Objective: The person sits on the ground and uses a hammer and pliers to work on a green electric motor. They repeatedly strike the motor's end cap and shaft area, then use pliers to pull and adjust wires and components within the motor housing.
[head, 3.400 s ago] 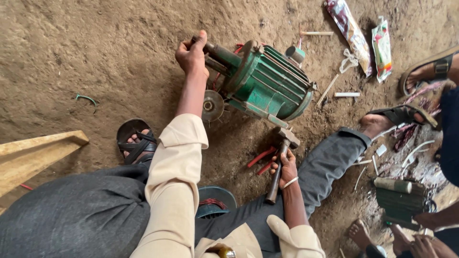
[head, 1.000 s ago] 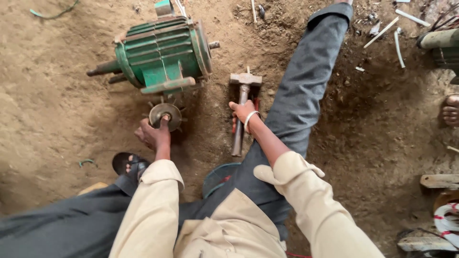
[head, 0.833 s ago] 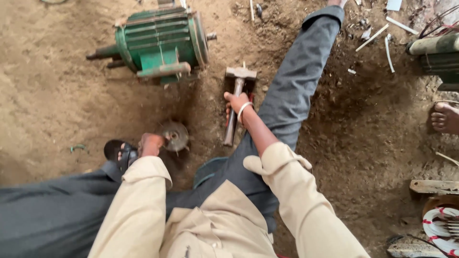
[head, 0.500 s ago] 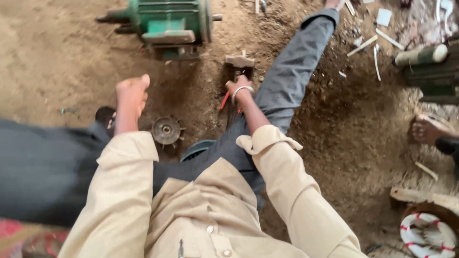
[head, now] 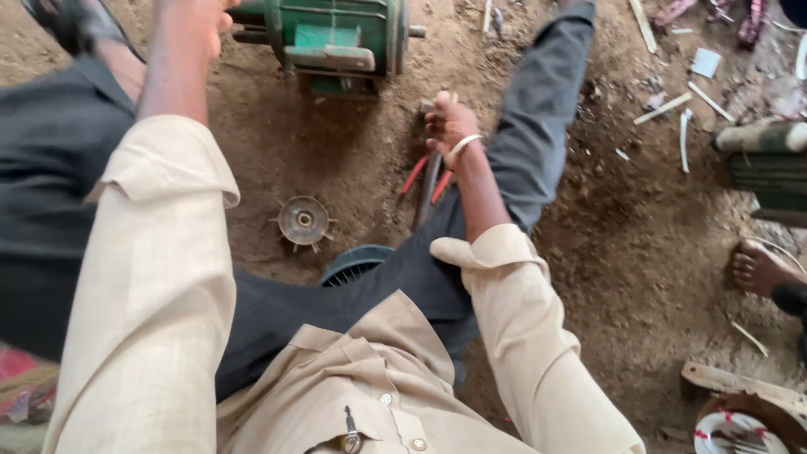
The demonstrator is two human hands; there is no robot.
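The left hand was raised at the top edge, mostly cut off by the frame, so whether its fingers were curled or spread could not be told; nothing showed in it. Just right of it lay the green electric motor on the dirt, its shaft stub pointing right. Below the motor, well apart from either hand, a small metal fan wheel lay flat on the soil, and a dark ribbed cover peeked out beside the trouser leg. Further right, the right hand (a pale band at its wrist) was closed round the hammer, whose handle ran down toward the leg. Red-handled pliers lay under it. At the far right, another person's bare foot rested on the ground.
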